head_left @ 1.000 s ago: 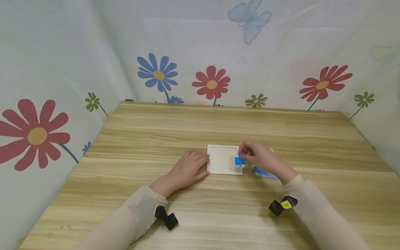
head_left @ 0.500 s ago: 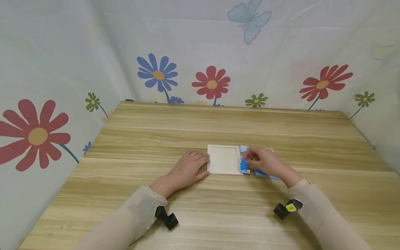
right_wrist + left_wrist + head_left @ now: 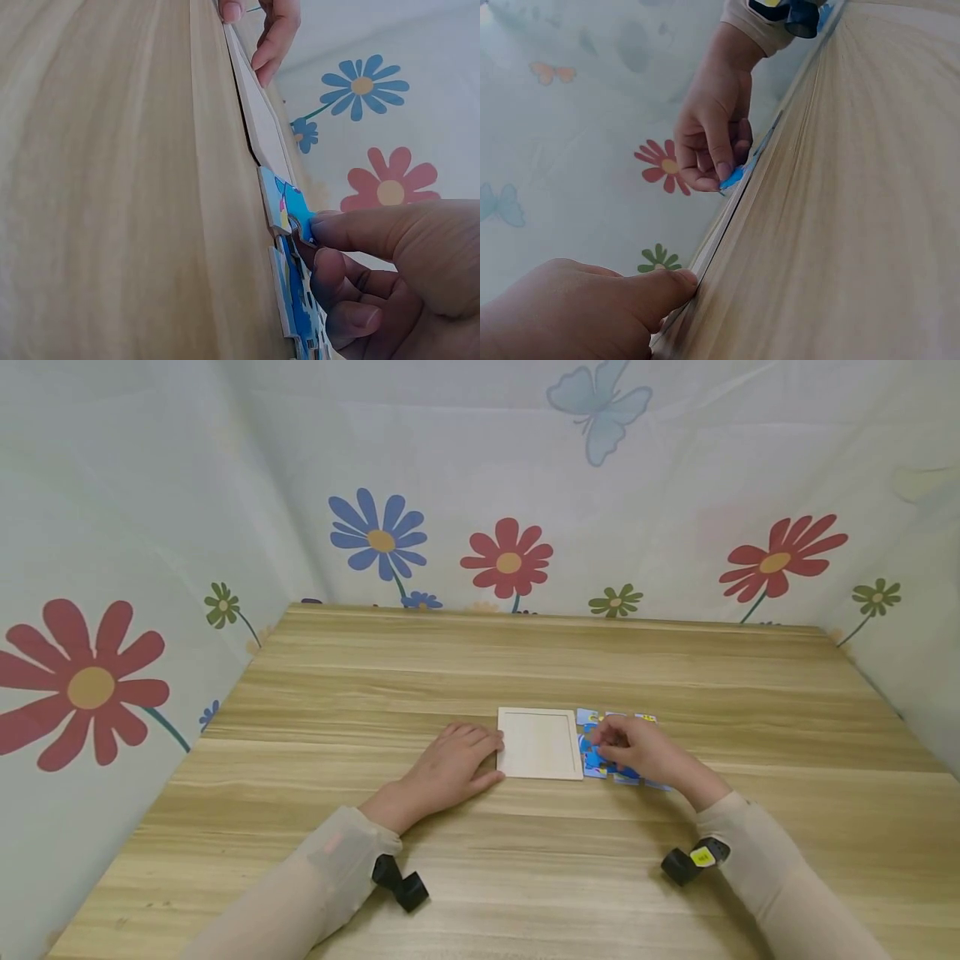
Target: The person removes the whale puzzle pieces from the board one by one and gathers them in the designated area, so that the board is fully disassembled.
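Observation:
My left hand [image 3: 446,768] lies at the left side of a pale, square wooden puzzle tray [image 3: 536,745], fingers relaxed, with fingertips and thumb touching its edge. The tray's recessed floor is bare. Just beyond its right edge, my right hand [image 3: 643,750] pinches a blue jigsaw piece [image 3: 300,204] between thumb and index finger. In the left wrist view, a bit of this blue piece [image 3: 733,178] shows under the fingertips. More jigsaw pieces [image 3: 289,292] with blue, white and yellow print lie flat beneath and around the right hand, which partly hides them.
The wood-grain table [image 3: 480,868] extends around the tray on all sides. A white curtain [image 3: 480,452] printed with flowers stands behind it and along both sides. Black wrist cameras are worn on both sleeves, the right one [image 3: 693,860] above the table.
My right hand has moved right with the blue jigsaw piece, from over the tray's right edge to beside the other pieces. The left hand and the tray stay in place.

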Demonstrator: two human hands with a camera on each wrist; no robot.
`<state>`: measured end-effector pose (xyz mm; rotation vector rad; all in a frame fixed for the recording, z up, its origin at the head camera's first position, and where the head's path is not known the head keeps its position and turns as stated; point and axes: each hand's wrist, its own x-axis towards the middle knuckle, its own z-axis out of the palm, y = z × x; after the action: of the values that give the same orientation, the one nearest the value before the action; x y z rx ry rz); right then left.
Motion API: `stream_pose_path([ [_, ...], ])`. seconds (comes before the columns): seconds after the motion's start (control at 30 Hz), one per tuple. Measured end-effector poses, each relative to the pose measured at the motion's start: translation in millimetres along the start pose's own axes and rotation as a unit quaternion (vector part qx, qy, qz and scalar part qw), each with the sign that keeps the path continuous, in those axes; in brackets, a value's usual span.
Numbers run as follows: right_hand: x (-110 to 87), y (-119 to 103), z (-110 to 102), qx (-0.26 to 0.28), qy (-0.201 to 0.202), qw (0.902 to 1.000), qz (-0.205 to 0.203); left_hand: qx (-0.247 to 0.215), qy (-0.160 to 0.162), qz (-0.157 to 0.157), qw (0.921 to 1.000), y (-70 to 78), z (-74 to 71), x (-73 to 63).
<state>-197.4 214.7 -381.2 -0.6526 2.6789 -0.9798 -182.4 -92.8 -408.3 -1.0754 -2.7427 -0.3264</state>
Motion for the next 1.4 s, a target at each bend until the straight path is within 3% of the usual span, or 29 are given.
stream_pose_path([
  [0.57, 0.6, -5.0, 8.9, -0.036, 0.032, 0.9988, -0.014, 0.003, 0.005, 0.004, 1.0000, -1.8, 2.2, 0.1],
  [1.4, -0.9, -6.5, 9.0, -0.058, 0.038, 0.9975, -0.017, 0.004, 0.000, 0.000, 1.0000, -1.5, 1.9, 0.0],
])
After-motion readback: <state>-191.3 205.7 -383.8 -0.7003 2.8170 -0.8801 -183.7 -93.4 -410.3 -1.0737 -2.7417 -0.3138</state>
